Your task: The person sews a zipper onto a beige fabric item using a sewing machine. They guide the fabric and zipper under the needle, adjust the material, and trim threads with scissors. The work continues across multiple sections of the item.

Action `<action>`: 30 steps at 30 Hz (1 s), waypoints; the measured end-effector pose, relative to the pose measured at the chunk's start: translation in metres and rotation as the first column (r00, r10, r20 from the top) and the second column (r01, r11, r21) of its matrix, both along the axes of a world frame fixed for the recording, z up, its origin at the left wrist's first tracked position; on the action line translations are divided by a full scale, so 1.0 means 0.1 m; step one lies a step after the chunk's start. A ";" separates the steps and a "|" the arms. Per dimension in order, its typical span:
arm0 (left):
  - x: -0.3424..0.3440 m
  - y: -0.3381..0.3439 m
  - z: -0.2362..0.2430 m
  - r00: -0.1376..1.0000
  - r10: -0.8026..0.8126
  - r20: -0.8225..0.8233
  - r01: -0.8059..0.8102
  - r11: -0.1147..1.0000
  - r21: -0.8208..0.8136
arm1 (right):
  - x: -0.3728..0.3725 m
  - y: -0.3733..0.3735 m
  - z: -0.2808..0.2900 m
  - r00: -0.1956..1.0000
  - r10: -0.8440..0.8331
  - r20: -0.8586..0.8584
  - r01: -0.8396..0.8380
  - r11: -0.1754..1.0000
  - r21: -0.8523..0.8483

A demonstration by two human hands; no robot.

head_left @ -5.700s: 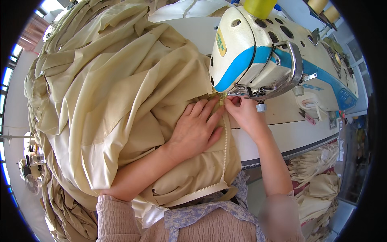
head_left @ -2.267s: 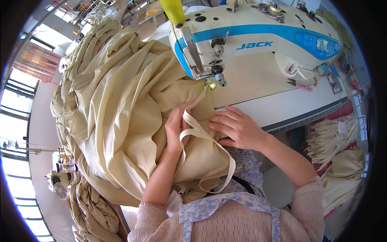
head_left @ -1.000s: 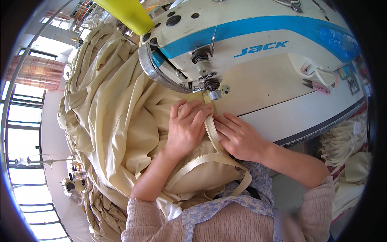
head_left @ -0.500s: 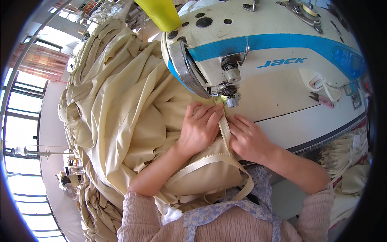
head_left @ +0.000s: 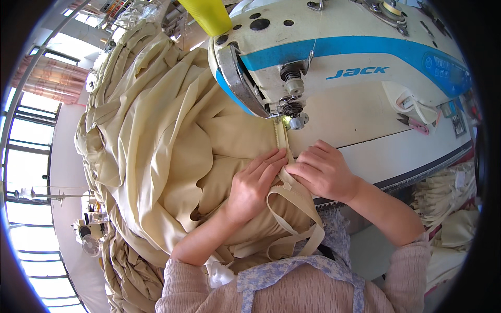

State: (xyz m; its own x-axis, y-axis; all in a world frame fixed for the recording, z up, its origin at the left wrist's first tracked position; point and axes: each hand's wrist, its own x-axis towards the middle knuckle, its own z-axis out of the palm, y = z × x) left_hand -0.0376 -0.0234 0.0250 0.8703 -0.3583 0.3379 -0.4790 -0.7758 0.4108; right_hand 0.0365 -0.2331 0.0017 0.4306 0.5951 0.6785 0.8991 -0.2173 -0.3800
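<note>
A white and blue sewing machine [head_left: 355, 52] stands over a large heap of beige fabric [head_left: 151, 130]. A cream zipper tape [head_left: 282, 133] runs from under the lit needle area [head_left: 282, 120] toward me and loops down [head_left: 313, 235] over the fabric's near end. My left hand [head_left: 253, 182] lies left of the tape, fingers together, fingertips pressing it and the fabric below the presser foot. My right hand [head_left: 326, 172] is closed on the tape just to the right, thumb and forefinger at its folded part.
Pink-handled snips [head_left: 417, 126] lie on the machine bed [head_left: 381, 156] at right. More cream pieces [head_left: 438, 193] hang below the table edge. A yellow cone [head_left: 206, 15] sits atop the machine. Other machine parts [head_left: 88, 232] and windows [head_left: 28, 156] are at left.
Over the last half second my left hand has drawn back toward me. My right hand has curled and risen slightly, pinching the tape, whose lower loop has shifted and twisted.
</note>
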 end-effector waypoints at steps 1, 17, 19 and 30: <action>0.02 0.07 0.03 1.000 0.009 0.001 -0.009 0.999 -0.050 | 0.02 0.00 0.01 0.997 -0.026 -0.067 0.028 0.999 0.026; -0.07 0.04 0.03 1.000 -0.023 0.000 0.023 0.999 -0.044 | 0.16 0.14 -0.18 0.950 -0.276 0.144 0.307 0.909 -0.281; -0.09 0.06 -0.03 0.999 0.029 -0.033 -0.034 0.990 -0.138 | 0.09 0.02 -0.02 0.970 -0.233 0.070 0.243 0.930 -0.274; 0.21 0.04 0.14 0.993 0.084 0.088 -0.069 0.985 -0.156 | -0.14 -0.01 -0.24 0.995 0.055 0.087 -0.030 0.966 -0.257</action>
State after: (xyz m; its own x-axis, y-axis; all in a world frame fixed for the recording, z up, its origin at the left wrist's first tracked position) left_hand -0.0163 -0.0190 0.0386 0.8548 -0.2300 0.4652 -0.4627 -0.7437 0.4825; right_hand 0.0226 -0.2346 -0.0218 0.3434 0.7700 0.5377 0.9383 -0.2570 -0.2313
